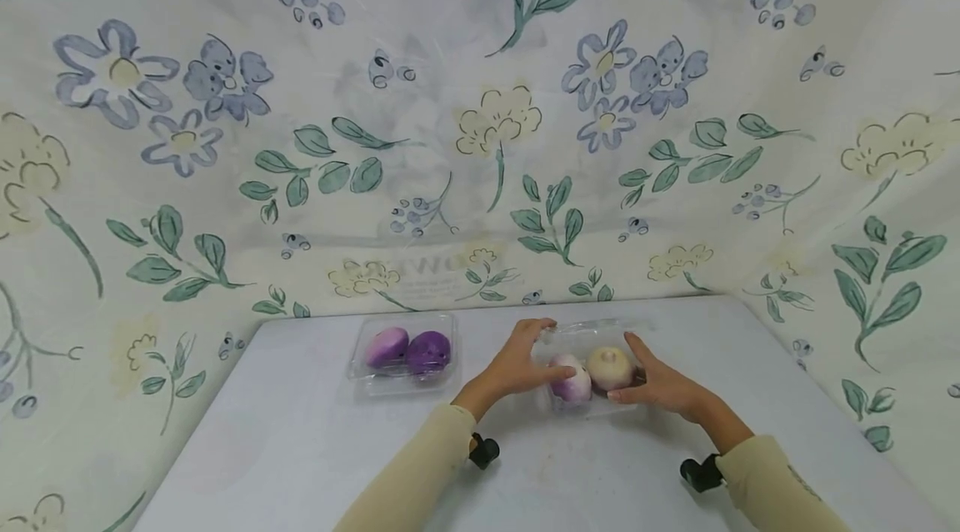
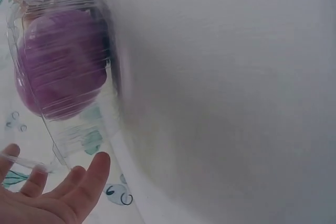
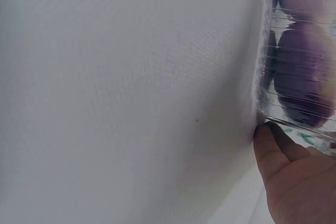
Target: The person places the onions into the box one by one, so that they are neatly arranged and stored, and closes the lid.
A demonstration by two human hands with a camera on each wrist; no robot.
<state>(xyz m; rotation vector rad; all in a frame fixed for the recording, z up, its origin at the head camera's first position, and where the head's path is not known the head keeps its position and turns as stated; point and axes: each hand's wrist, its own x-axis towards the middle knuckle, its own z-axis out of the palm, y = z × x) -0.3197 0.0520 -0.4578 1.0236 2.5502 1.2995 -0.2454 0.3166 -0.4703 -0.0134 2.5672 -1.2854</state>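
A clear plastic clamshell container [image 1: 585, 335] sits near the back of the white table, right of centre. Inside it lie a round purple-and-white vegetable [image 1: 572, 382] and a pale yellow onion [image 1: 611, 368]. My left hand [image 1: 517, 361] is at its left end, with the thumb across the front near the purple one. In the left wrist view those fingers [image 2: 94, 182] are spread and fairly straight by the container's edge. My right hand [image 1: 663, 386] grips the right end, thumb in front and index finger toward the back. The right wrist view shows its fingertips [image 3: 265, 135] at the container's lower corner.
Left of my hands stands another clear container [image 1: 360, 386], holding a pinkish-purple vegetable [image 1: 387, 347] and a darker purple one [image 1: 428, 353]. A floral cloth [image 1: 480, 198] hangs behind and around the white table [image 1: 300, 449]. Dark wrist cameras [image 1: 483, 452] sit below both hands.
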